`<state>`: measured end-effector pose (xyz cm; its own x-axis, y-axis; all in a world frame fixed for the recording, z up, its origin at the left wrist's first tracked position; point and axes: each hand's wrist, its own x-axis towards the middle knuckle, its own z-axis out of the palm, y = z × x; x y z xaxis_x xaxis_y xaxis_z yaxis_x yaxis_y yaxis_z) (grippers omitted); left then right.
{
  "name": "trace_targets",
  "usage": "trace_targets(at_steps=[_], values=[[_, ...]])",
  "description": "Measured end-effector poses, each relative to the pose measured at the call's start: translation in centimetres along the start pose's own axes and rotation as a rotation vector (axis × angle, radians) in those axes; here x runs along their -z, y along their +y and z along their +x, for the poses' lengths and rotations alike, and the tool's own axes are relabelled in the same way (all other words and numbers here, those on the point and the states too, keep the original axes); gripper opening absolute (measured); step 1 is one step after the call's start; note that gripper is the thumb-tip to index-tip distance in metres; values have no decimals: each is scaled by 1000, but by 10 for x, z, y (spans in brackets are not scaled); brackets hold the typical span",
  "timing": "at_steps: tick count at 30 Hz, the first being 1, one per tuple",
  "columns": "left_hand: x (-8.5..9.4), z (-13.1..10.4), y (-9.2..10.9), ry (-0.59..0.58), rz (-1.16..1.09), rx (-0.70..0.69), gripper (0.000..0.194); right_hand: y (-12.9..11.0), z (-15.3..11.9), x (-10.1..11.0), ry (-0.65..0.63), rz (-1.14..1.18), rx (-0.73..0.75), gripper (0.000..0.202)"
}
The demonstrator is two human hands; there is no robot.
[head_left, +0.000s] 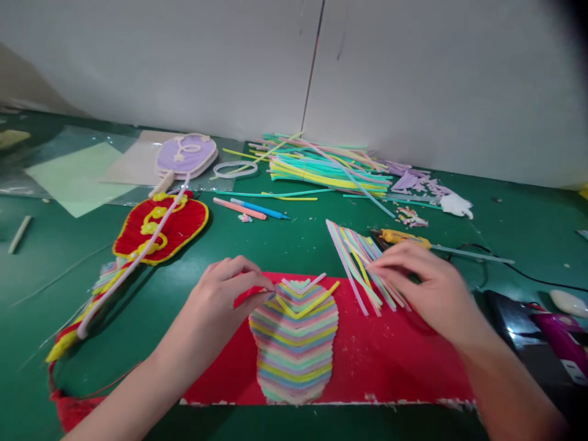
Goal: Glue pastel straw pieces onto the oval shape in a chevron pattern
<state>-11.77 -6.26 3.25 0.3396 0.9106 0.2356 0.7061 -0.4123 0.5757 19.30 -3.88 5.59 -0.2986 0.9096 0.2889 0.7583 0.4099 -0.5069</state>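
Observation:
A striped panel (296, 349) of pastel pipe cleaners in V-shaped rows lies on a red sheet (390, 361). My left hand (229, 294) is at its upper left edge, thumb and fingertips pinched; what they hold is too small to make out. Near the panel's top, a yellow strip (320, 299) sticks out past the right edge. At the right, my right hand (425, 285) has its fingertips together at a fanned bunch of cut pastel strips (351, 260). Whether it grips one of them is unclear.
A yellow glue gun (404, 237) lies behind my right hand. Farther back is a pile of pipe cleaners (321, 168), with two pens (260, 208) in front. A red fan (184, 223) and a purple fan (186, 156) are at the left; a black box (519, 331) is at the right.

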Motion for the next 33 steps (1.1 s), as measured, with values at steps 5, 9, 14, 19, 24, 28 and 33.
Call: trace_targets(at_steps=[5,9,14,19,24,28,33], values=[[-10,7,-14,-189,-99,34,8,-6,5,-35,-285,249,-16,14],[-17,8,-22,-238,-100,104,7,3,5,-46,-308,262,-58,13],[-19,12,-20,-274,-81,112,8,7,8,-49,-341,255,-16,14],[-12,17,-16,-230,-88,80,21,3,13,-45,-353,291,10,17],[-5,31,-14,-197,-49,68,21,2,21,-41,-211,222,111,19],[-9,37,-17,-220,-31,58,19,13,24,-45,-193,171,212,18],[-10,26,-16,-163,-5,48,20,22,24,-48,-202,159,250,17]])
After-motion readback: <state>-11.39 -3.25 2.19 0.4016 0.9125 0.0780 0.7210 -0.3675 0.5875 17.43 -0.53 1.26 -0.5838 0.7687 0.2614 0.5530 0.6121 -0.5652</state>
